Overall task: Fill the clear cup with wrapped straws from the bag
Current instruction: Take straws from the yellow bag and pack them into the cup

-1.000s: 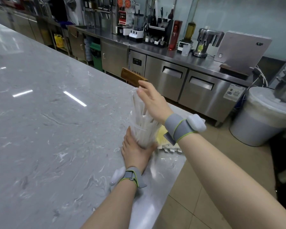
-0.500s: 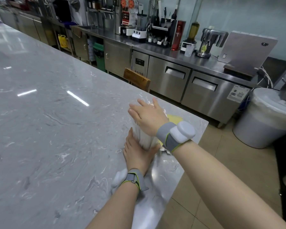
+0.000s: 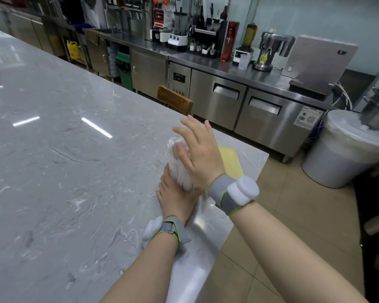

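Note:
The clear cup (image 3: 185,182) stands on the marble counter (image 3: 64,171) near its right corner, packed with white wrapped straws (image 3: 175,147) that stick up out of it. My left hand (image 3: 176,197) grips the cup around its base. My right hand (image 3: 198,154) rests flat on the straws' right side with fingers spread, hiding most of them. The bag (image 3: 230,161), yellowish and flat, lies on the counter just behind my right wrist, mostly hidden.
The counter's right edge (image 3: 245,197) drops to a tiled floor close to the cup. A wooden chair back (image 3: 175,102) stands beyond the far edge. Steel cabinets with appliances line the back wall; a white lidded bin (image 3: 346,149) stands at right.
My right hand came down from the straw tips onto the bundle, then spread flat against its side. The straws sit lower in the cup. My left hand kept hold of the cup.

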Motion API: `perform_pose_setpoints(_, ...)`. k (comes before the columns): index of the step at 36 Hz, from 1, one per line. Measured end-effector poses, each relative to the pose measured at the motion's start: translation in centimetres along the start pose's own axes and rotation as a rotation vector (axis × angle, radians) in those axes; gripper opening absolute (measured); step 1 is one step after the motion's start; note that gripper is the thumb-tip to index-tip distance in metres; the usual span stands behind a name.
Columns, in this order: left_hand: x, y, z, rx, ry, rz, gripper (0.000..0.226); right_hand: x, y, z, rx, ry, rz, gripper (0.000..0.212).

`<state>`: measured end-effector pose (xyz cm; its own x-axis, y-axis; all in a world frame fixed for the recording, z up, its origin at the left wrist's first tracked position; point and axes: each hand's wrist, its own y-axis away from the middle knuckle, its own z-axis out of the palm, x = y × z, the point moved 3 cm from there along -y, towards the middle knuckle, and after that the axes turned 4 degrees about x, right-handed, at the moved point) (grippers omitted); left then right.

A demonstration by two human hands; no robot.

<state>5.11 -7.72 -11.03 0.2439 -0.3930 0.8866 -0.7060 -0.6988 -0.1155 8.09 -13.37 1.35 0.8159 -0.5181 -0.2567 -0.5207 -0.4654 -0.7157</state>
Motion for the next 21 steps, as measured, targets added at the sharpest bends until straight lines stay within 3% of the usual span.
perform_pose_setpoints(3,-0.2,0.0,0.1,0.016,0.016,0.008,0.112,1.0,1.9,-1.0,0.177,-0.033,0.042,0.028)
perform_pose_setpoints(6,-0.3,0.0,0.2,0.021,0.011,0.010,0.116,2.3,4.1,-1.3,0.213,-0.060,0.135,0.025)
perform_pose_setpoints(13,-0.6,0.0,0.2,0.053,0.012,0.042,0.119,4.8,10.4,-1.6,0.066,0.056,0.342,0.029)
perform_pose_setpoints(17,-0.5,0.1,0.1,0.062,0.013,0.058,0.117,5.4,12.5,-1.7,-0.052,0.213,0.347,0.014)
perform_pose_setpoints(21,-0.4,0.1,0.0,0.065,0.023,0.064,0.115,7.0,13.0,-0.5,-0.242,0.323,0.456,0.039)
